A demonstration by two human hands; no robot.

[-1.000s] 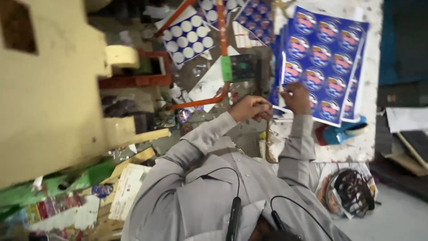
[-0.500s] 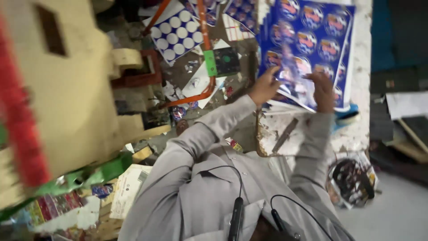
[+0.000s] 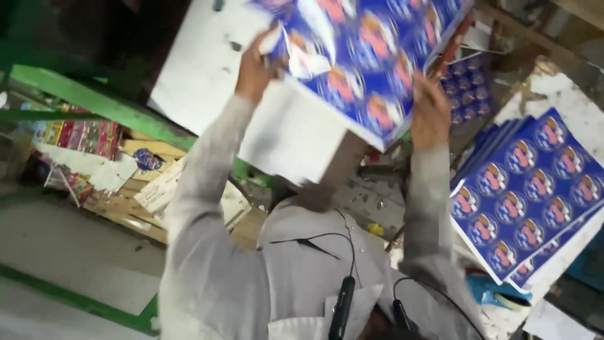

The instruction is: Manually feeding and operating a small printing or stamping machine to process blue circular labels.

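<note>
Blue printed sheets (image 3: 371, 69), covered in rows of round red and white labels, are up in front of me, lifted off the bench and tilted, with their white undersides facing down toward my chest. Both of my arms are raised and stretched forward in grey sleeves, elbows bent a little. My left hand (image 3: 255, 69) is at the left edge of the bundle, fingers curled around the corner and pinching it, so that corner bends over. My right hand (image 3: 431, 113) is on the lower right edge, palm against the blue face and fingers wrapped over the rim, gripping it. The 2 hands are well apart, with the sheets spanning between them. The picture is blurred, so I cannot tell how many sheets are in the bundle.

To my right a second stack of the same blue sheets (image 3: 528, 201) lies fanned out flat on the white worktop (image 3: 566, 94), apart from the ones I hold. To my left runs a green metal bar (image 3: 88, 101), with scraps of cardboard (image 3: 163, 189) below it. A black cable (image 3: 343, 308) hangs down my chest.
</note>
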